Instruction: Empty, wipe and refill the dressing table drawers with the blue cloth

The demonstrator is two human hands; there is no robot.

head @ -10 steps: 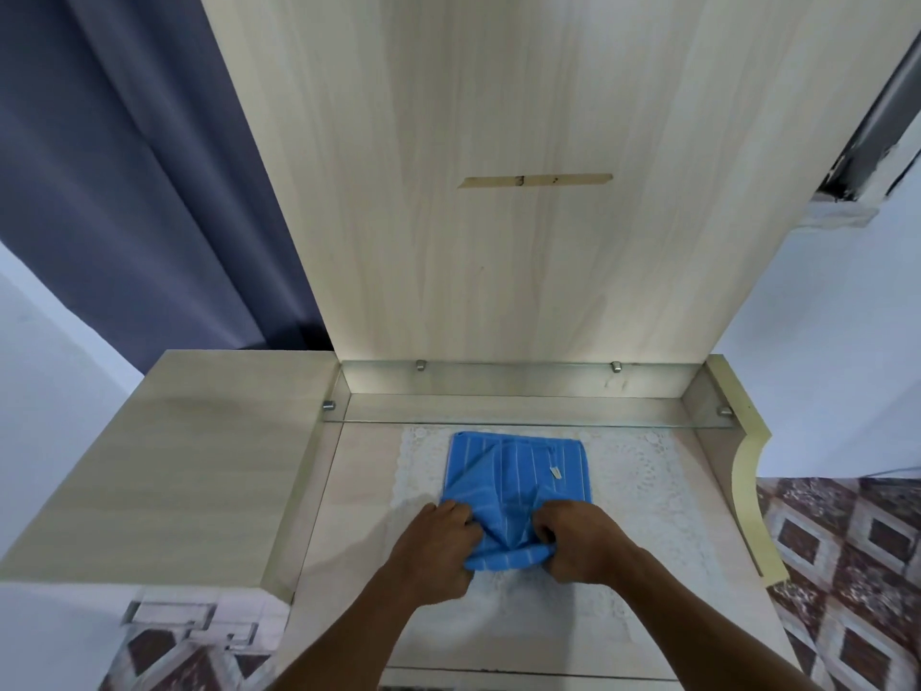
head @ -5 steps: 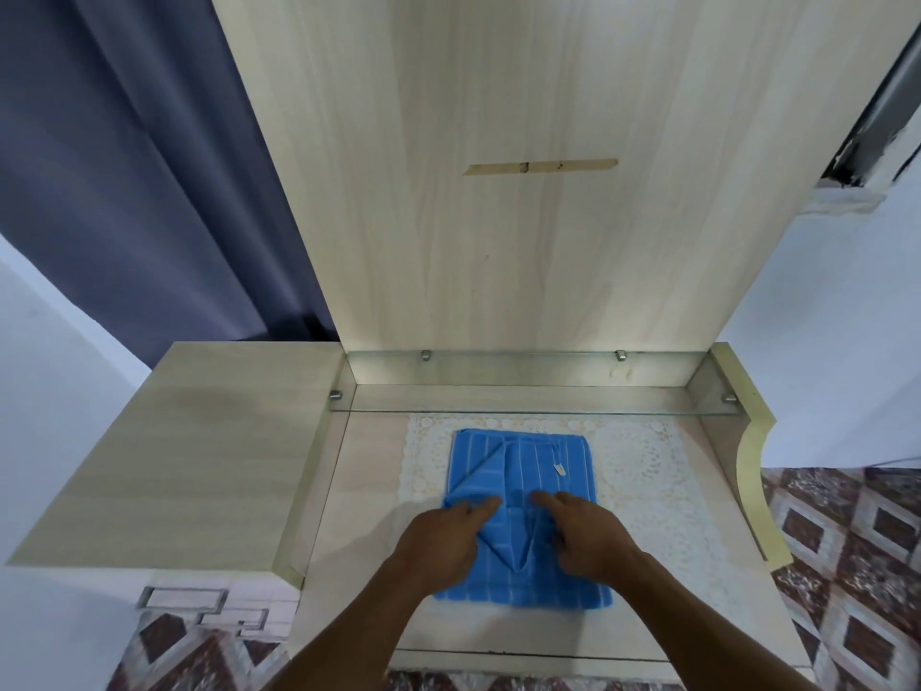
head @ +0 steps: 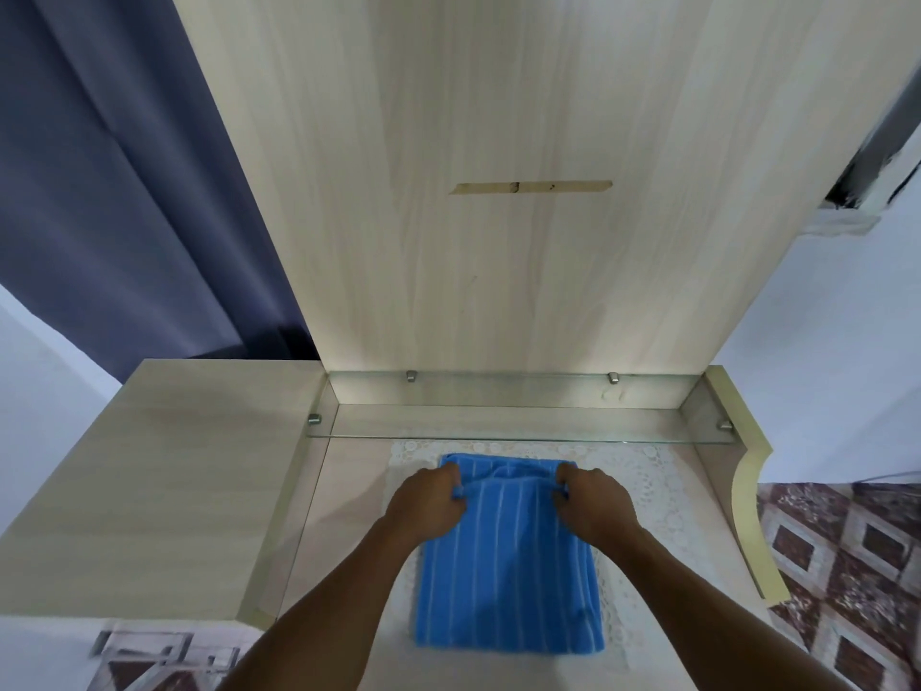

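Dressing table (head: 349, 511) bears blue cloth (head: 508, 581) (striped); left hand (head: 429, 507), right hand (head: 594, 506) pinch it.

Home bedroom, dressing table (head: 164, 491), curtain (head: 124, 192), patterned floor tiles (head: 847, 566)

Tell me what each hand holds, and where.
Both grip the blue cloth near its far edge: left hand at the left side, right hand at the right side.

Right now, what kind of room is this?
Probably a bedroom or dressing corner in a home. The cues are a pale wood dressing table with a glass shelf and a lace mat, a dark curtain behind it, and patterned floor tiles.
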